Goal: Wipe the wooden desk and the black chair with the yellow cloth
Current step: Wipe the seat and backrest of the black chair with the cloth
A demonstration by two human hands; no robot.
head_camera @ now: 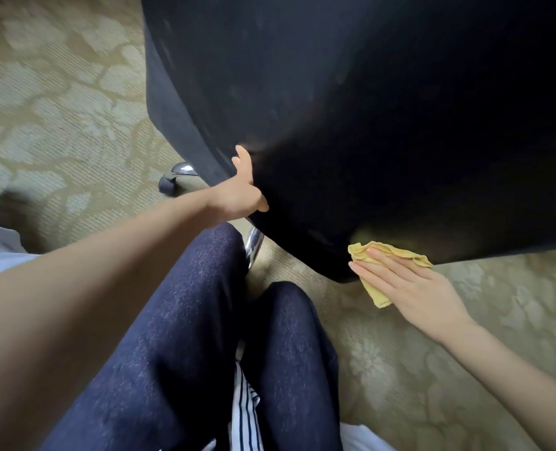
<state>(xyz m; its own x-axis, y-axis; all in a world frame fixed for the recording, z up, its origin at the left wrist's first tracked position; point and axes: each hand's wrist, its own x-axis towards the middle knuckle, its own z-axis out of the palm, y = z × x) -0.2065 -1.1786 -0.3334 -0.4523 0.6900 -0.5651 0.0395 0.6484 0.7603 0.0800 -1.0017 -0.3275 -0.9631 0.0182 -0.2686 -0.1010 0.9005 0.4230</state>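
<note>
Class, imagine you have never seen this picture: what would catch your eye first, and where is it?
The black chair fills the upper right of the view. At its lower edge the right hand presses the yellow cloth flat against it. The left hand holds the chair's left edge, above a patterned carpet.

Count: 1 black chair (367, 109), 1 yellow cloth (361, 250), 2 hands (left hand (242, 192), right hand (410, 288)), 1 caster (167, 184).
</note>
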